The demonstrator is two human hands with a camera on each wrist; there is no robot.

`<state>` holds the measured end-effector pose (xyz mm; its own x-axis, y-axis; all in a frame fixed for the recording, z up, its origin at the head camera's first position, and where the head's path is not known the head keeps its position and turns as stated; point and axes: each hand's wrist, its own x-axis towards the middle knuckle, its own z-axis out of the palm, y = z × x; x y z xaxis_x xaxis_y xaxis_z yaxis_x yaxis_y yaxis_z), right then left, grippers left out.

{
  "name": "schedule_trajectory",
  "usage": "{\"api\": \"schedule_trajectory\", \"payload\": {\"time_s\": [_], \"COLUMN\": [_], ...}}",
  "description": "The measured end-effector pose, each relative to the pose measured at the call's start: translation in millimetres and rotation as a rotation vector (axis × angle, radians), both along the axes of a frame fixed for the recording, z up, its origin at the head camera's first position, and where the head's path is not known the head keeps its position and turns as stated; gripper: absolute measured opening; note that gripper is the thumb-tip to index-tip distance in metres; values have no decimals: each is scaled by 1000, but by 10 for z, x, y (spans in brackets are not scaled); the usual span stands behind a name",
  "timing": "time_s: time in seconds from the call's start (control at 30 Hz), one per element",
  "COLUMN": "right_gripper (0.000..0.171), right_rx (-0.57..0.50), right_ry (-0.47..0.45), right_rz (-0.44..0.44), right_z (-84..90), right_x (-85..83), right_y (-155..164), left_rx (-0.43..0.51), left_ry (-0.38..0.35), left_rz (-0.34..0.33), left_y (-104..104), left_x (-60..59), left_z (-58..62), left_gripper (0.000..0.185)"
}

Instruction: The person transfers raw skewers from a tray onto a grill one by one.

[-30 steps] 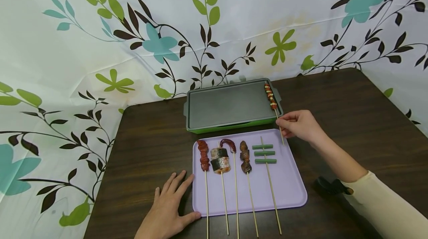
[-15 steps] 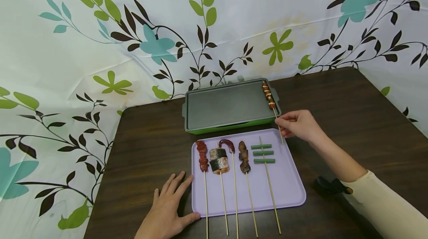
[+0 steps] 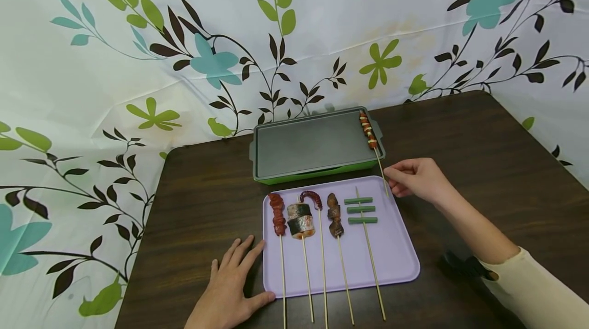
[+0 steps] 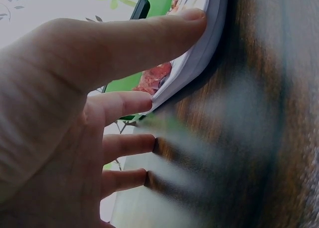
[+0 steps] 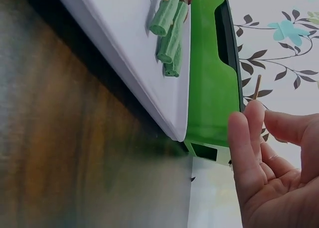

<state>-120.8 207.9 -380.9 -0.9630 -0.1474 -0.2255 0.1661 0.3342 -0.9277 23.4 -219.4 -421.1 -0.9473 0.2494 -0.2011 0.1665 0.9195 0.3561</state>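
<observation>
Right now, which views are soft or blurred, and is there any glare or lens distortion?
Head view: sharp and evenly lit, with soft shadows under the lavender tray; wide-angle bending shows at the table edges. Left wrist view: the left hand is close and dim, and the tabletop is smeared by pale streaks. Right wrist view: the near wood is blurred, while the green grill edge is crisp.

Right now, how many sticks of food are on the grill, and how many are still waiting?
One skewer lies on the grill; the right hand is open at its stick end. Five skewers wait on the purple tray, which the left hand touches.
</observation>
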Motion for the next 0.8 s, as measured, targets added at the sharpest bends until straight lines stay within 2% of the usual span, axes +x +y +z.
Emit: {"api": "schedule_trajectory", "payload": {"time_s": [0.57, 0.8], "right_gripper": [40, 32], "right_rx": [63, 29], "right_ry": [-34, -57], "right_rz": [86, 190], "right_z": [-78, -210], "right_x": [466, 751], "right_y": [187, 65], "left_rx": [8, 22], "left_ry": [5, 13], "left_rz": [1, -7], "left_y": [50, 22], "left_x": [-36, -15], "left_z": [-11, -6], "left_gripper": [97, 97]}}
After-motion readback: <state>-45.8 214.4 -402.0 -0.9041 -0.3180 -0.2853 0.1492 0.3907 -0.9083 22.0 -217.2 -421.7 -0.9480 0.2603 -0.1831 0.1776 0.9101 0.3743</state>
